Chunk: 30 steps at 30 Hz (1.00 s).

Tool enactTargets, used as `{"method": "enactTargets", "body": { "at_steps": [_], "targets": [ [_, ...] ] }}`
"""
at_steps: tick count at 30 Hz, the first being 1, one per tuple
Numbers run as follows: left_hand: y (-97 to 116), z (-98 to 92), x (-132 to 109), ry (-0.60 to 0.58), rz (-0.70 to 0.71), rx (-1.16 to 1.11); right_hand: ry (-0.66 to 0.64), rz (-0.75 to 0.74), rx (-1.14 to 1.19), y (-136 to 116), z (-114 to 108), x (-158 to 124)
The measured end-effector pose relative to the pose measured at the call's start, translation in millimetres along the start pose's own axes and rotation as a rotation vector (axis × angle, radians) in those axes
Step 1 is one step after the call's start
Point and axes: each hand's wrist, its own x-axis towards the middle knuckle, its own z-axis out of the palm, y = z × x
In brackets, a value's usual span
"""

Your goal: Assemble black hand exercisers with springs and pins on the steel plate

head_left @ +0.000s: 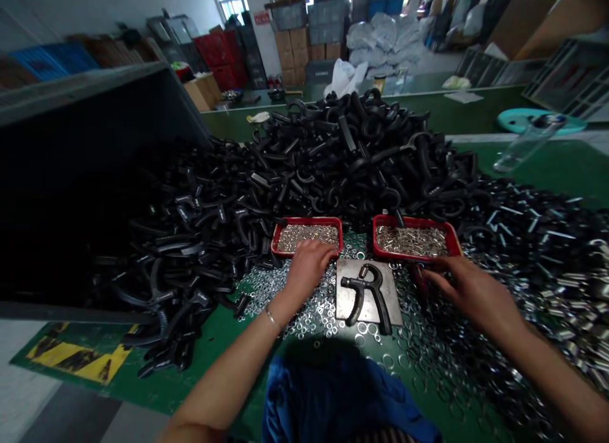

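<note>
Black hand-grip strengthener (366,297) lying flat on a square steel plate (389,290), right in front of the person! Its long axis runs roughly away from the wearer, with the curved head at the far end, both handles pointing back toward the body, and a short bar jutting out to the left. Left hand (308,268) is in at the near rim of the left red tray (307,219), fingers bunched over the small silver parts; can't tell whether it's pinching anything. Right hand (469,290) is open, fingers stretched toward the corner of the right red tray (413,221), a dark red item just under the fingertips, too unclear to name. Hands well apart, the plate between them, and the strengthener touched by neither! Silver washers (285,297) are scattered across the green workbench (143,379). Behind the trays rises a huge heap of black plastic grip handles (342,151), with black-and-silver parts (533,252) banked up on the right and a blue cloth (333,398) at the person's lap.
</note>
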Motion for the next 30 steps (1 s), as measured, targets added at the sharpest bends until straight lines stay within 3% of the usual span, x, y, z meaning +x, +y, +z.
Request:
{"method": "enactTargets", "body": {
  "at_steps": [2, 5, 9, 12, 17, 21, 24, 26, 30],
  "targets": [
    [-22.7, -11.5, 23.8, -0.050, -0.112, 0.270, 0.035, -0.129, 0.080, -18.4, -6.2, 14.9],
    [-44.0, -16.7, 46.9, -0.181, -0.174, 0.453, -0.094, -0.356, 0.195, -72.1, 8.5, 52.7],
    [-47.2, -12.6, 46.2, -0.161, -0.147, 0.469, -0.132, -0.528, -0.012, -141.9, 50.1, 114.4],
    [-46.3, -8.4, 37.3, -0.110, -0.147, 0.462, -0.157, -0.575, -0.035, -165.8, 74.7, 147.5],
    [-54.3, 2.3, 34.2, -0.023, -0.166, 0.389, -0.161, -0.567, 0.011, -166.5, 90.5, 159.7],
    [-57.8, 4.6, 28.3, 0.172, -0.121, 0.197, -0.129, -0.506, 0.103, -163.3, 93.2, 155.1],
    [-41.9, -0.4, 11.0, 0.304, -0.096, -0.015, -0.105, -0.435, 0.209, -155.9, 91.0, 151.8],
    [-20.4, -1.8, -4.5, 0.264, -0.036, -0.123, -0.101, -0.394, 0.281, -144.2, 85.1, 144.3],
    [27.8, 9.0, -24.9, -0.018, 0.143, -0.123, -0.097, -0.194, 0.552, -110.1, 63.5, 104.7]
  ]
}}
